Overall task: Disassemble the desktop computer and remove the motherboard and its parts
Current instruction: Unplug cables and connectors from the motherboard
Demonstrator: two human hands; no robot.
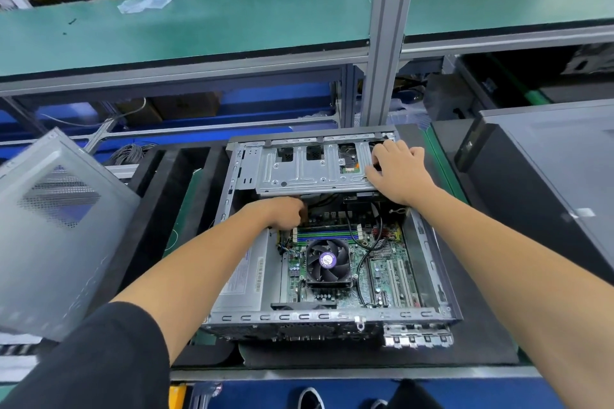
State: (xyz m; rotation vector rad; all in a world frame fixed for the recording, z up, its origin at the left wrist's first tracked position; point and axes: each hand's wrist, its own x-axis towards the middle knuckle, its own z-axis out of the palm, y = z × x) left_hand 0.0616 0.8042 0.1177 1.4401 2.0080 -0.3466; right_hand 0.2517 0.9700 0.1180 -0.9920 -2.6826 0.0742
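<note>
Head cam, looking down into the open computer case (428,312), which lies flat on a dark mat (481,335) on the workbench. The right hand (397,169) is on the far right corner of the metal drive cage (299,166), fingers curled over its top edge and thumb at the near edge, so it's gripping the cage. The left hand (285,212) reaches in just under the near edge of that cage, down and to the left of the right hand; its fingers are tucked in among the parts there and I can't tell if they're holding anything.

The motherboard (385,262) sits in the case below both hands, nearer the person. The black fan (328,261) on it is just below the left hand, with black cables (368,249) snaking past on the right. The grey power supply box (246,279) lies under the left forearm. Well off to the left of the left hand is the removed side panel (56,226), propped at a tilt.
</note>
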